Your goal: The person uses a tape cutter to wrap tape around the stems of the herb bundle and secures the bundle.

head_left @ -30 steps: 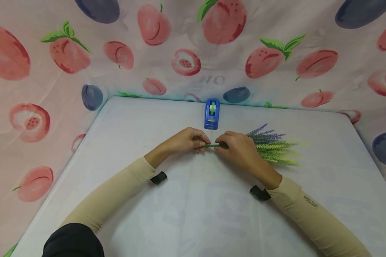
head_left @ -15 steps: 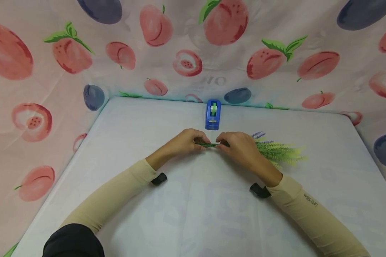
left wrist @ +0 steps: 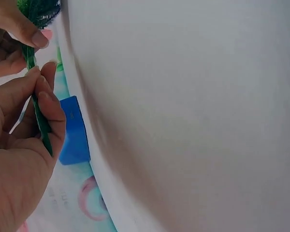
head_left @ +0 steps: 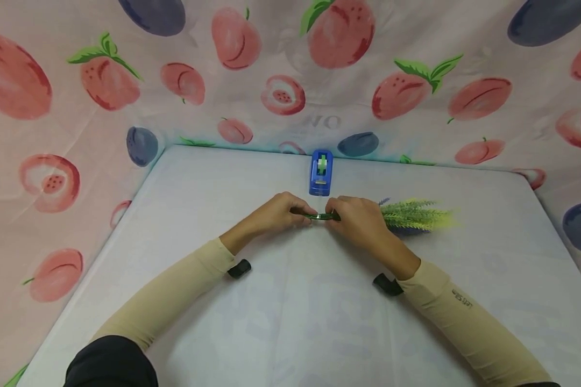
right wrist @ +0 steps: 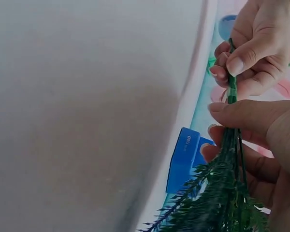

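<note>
A bunch of artificial lavender [head_left: 411, 216], with green, yellow-green and purple sprigs, lies sideways between my hands, its heads to the right. My left hand [head_left: 288, 210] pinches the stem ends between thumb and fingers. Closer to the heads, my right hand [head_left: 360, 217] grips the stems. In the gap between the hands, a shiny clear band of tape [head_left: 318, 216] shows on the stems [right wrist: 232, 83]. A faint clear strip runs from there back to the blue tape dispenser [head_left: 321, 174], just beyond my hands. My right hand hides part of the bunch in the head view.
The white-covered table [head_left: 281, 301] stretches around both arms. Behind it hangs a fruit-print cloth [head_left: 339, 91], close to the back of the dispenser. Black wrist straps [head_left: 239, 269] show under both sleeves.
The bunch has turned about its length: the purple sprigs went from the far side to the near side. A shiny band now shows on the stems. Both hands stay nearly in place.
</note>
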Available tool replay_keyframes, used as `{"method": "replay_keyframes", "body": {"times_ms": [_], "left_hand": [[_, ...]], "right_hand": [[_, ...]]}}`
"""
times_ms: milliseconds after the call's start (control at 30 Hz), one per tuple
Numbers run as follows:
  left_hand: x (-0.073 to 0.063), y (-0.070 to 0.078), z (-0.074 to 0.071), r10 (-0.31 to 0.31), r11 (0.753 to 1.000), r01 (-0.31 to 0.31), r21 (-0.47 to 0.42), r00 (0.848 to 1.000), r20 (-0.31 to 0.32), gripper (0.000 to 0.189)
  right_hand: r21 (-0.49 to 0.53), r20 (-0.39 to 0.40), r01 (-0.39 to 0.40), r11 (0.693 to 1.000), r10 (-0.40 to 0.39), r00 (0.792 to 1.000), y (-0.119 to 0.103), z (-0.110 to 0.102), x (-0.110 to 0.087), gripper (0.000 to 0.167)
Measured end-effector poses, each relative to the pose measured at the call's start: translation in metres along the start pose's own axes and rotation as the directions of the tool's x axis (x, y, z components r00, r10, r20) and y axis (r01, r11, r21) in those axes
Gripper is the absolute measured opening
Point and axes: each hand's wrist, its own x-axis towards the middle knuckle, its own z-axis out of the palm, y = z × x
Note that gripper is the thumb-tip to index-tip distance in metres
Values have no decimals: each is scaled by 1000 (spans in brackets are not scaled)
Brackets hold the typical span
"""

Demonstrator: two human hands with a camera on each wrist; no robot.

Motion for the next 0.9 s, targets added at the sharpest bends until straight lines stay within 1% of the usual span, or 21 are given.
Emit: {"method": "replay_keyframes", "body": {"times_ms": [167, 267, 433, 567, 633, 833, 900], "left_hand": [[0, 1, -3, -2, 1000, 2, -2, 1000, 4, 19], [0, 1, -3, -1, 999, 1, -35, 1000, 13, 18], [1, 1, -2, -11, 995, 13, -98, 1000, 21, 14], [2, 1, -2, -12, 995, 14, -103, 1000, 22, 13], [2, 0, -3, -11, 995, 12, -95, 1000, 20, 14], [2, 0, -4, 2, 1000, -2, -15, 1000, -11, 17], [3, 0, -4, 8, 1000, -8, -2, 1000, -17, 18]], "right_hand": [[-28, -53, 31, 999, -32, 998, 0, -1, -1, 18], [-33, -69, 38, 999, -40, 997, 0, -2, -1, 17], [-22, -67, 33, 999, -34, 997, 0, -4, -2, 18], [-18, -65, 27, 999, -28, 997, 0, -4, -2, 19], [-16, -66, 26, 1000, -27, 997, 0, -4, -2, 19], [-8, -72, 34, 999, -35, 997, 1, -3, 0, 17], [-7, -74, 39, 999, -39, 996, 2, -4, 1, 16]]}}
